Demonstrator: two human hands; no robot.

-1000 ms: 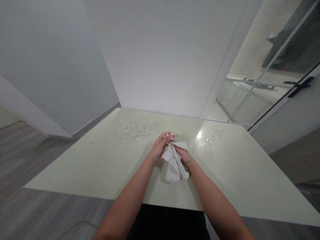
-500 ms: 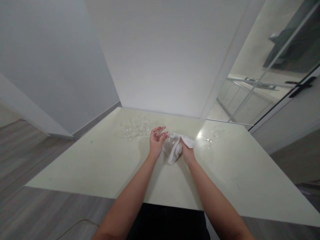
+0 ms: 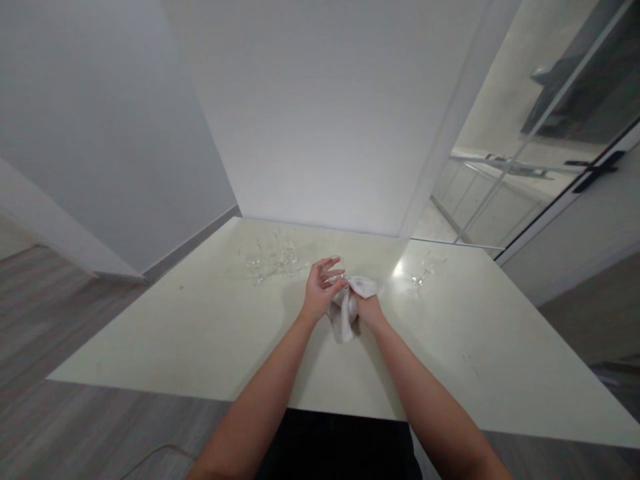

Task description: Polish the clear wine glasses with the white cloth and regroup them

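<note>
Over the middle of the table, my left hand (image 3: 323, 288) curls its thumb and fingers around a clear stemmed glass (image 3: 343, 275), which is mostly hidden by the fingers and the cloth. My right hand (image 3: 368, 309) grips a white cloth (image 3: 344, 320) and presses it against the glass. Part of the cloth hangs down between the hands, and a fold sticks out above the right fingers. The right fingertips are covered by the fabric.
Several clear stemmed glasses (image 3: 285, 257) are grouped at the back left of the pale table (image 3: 200, 333). Another stemmed glass (image 3: 425, 269) rests at the back right. A white wall panel (image 3: 325, 133) rises behind the table, with a glazed door (image 3: 505, 173) at the right.
My hands have come closer together, the left shifting slightly right and the right slightly left. The cloth has bunched up and its hanging part sits lower.
</note>
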